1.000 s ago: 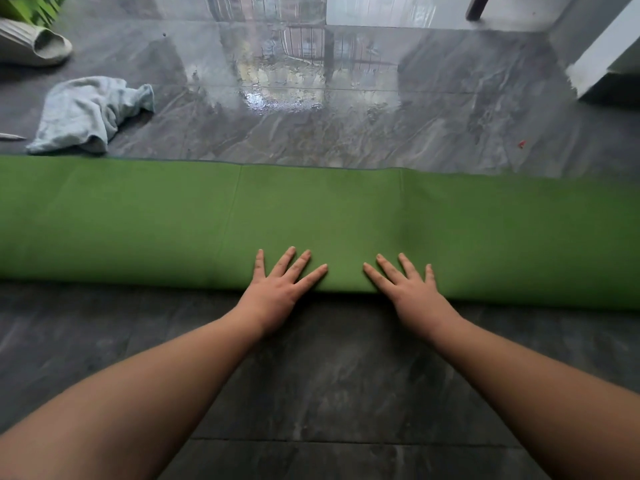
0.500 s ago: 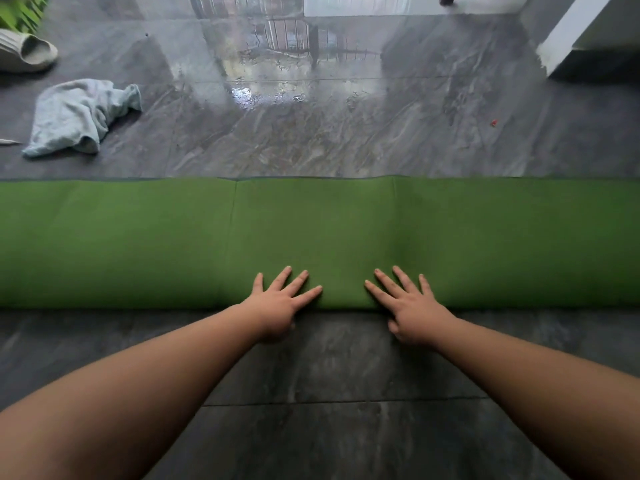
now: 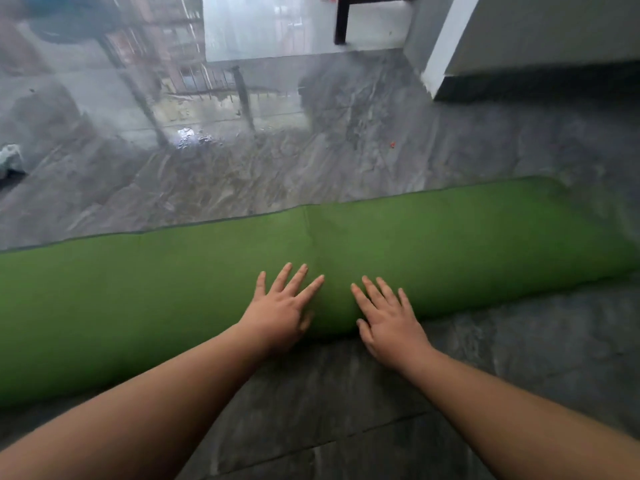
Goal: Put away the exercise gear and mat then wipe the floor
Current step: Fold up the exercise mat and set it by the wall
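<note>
A green exercise mat (image 3: 467, 244) lies rolled into a long tube across the grey tiled floor, running from the left edge up towards the right. My left hand (image 3: 280, 308) and my right hand (image 3: 389, 318) rest flat on the near side of the roll, close together near its middle, fingers spread and palms pressing on it. Neither hand grips anything. A pale cloth (image 3: 9, 158) shows only as a corner at the far left edge.
The glossy grey floor (image 3: 311, 161) beyond the mat reflects a window. A white-edged wall corner (image 3: 446, 46) stands at the upper right. A dark furniture leg (image 3: 341, 20) is at the top. A tiny red speck (image 3: 392, 144) lies on the floor.
The view has swung to the right and tilted, so the mat now slants and the cloth is almost out of sight. My hands have moved closer together and further onto the roll.
</note>
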Demonstrator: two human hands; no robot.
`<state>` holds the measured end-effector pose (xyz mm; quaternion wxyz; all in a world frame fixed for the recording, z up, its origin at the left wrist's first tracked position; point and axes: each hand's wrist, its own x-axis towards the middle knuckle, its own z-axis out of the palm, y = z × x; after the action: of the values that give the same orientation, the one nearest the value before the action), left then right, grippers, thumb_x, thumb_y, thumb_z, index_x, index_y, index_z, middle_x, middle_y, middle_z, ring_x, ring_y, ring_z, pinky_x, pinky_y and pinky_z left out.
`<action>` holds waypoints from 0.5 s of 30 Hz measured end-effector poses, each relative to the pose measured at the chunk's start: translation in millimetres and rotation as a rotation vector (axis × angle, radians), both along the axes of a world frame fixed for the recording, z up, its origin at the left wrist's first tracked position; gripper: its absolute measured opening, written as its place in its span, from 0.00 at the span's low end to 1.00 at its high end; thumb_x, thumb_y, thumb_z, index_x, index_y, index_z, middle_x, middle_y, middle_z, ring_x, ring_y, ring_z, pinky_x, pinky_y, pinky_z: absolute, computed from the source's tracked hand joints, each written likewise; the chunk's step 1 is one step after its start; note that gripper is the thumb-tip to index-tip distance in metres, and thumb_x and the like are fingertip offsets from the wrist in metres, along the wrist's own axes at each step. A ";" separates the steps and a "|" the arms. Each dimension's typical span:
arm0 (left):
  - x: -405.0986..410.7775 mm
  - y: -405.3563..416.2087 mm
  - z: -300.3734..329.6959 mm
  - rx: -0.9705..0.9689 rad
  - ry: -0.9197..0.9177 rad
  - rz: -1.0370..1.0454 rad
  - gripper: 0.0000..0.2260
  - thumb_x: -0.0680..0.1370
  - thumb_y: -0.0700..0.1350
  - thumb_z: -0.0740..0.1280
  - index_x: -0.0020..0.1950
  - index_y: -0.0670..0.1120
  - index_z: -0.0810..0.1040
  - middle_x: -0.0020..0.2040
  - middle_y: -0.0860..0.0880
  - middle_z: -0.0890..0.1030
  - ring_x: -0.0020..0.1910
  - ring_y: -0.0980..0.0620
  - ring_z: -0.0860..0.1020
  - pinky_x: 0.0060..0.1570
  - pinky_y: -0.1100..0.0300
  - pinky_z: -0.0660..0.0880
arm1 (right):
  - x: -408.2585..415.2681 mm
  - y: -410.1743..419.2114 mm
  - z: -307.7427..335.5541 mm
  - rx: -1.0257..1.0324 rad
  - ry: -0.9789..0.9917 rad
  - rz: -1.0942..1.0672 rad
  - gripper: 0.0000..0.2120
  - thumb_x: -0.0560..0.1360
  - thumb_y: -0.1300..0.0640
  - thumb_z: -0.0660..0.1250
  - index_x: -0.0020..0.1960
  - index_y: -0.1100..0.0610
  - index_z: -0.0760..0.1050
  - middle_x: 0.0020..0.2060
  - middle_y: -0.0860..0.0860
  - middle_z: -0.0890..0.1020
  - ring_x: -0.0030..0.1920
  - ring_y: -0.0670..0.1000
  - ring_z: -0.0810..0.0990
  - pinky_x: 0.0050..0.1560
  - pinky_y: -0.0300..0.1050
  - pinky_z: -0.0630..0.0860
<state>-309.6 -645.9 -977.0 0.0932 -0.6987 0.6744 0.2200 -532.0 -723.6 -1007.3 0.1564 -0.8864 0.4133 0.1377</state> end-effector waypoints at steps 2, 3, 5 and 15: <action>-24.9 -27.8 5.3 -0.048 0.014 -0.017 0.32 0.81 0.56 0.55 0.79 0.59 0.38 0.81 0.49 0.40 0.79 0.45 0.38 0.74 0.34 0.42 | -20.7 -14.3 1.8 -0.025 0.001 -0.080 0.33 0.76 0.43 0.45 0.81 0.46 0.44 0.81 0.48 0.47 0.80 0.53 0.44 0.77 0.61 0.45; -36.6 -39.1 6.9 -0.058 0.014 -0.026 0.33 0.81 0.55 0.55 0.79 0.59 0.38 0.81 0.49 0.40 0.79 0.45 0.38 0.74 0.35 0.43 | -30.9 -20.7 2.1 -0.035 0.000 -0.112 0.33 0.77 0.44 0.47 0.81 0.46 0.44 0.81 0.48 0.47 0.80 0.53 0.44 0.77 0.62 0.46; -58.5 -58.1 7.0 -0.080 0.000 -0.051 0.34 0.80 0.54 0.57 0.79 0.59 0.38 0.81 0.49 0.41 0.79 0.45 0.38 0.74 0.36 0.43 | -51.3 -32.8 3.6 -0.054 -0.001 -0.173 0.32 0.78 0.45 0.49 0.81 0.46 0.44 0.81 0.48 0.47 0.80 0.54 0.44 0.77 0.61 0.45; -133.7 -123.2 -13.8 -0.111 0.013 -0.200 0.33 0.80 0.55 0.58 0.79 0.58 0.41 0.81 0.48 0.41 0.79 0.45 0.39 0.76 0.41 0.46 | -160.3 -87.3 -5.3 -0.121 -0.074 -0.713 0.31 0.81 0.49 0.56 0.81 0.52 0.49 0.80 0.53 0.49 0.79 0.60 0.48 0.77 0.55 0.48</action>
<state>-443.3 -769.1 -990.7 0.0714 -0.6305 0.7526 0.1762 -692.3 -810.9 -1012.6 0.1566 -0.6988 0.6978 0.0175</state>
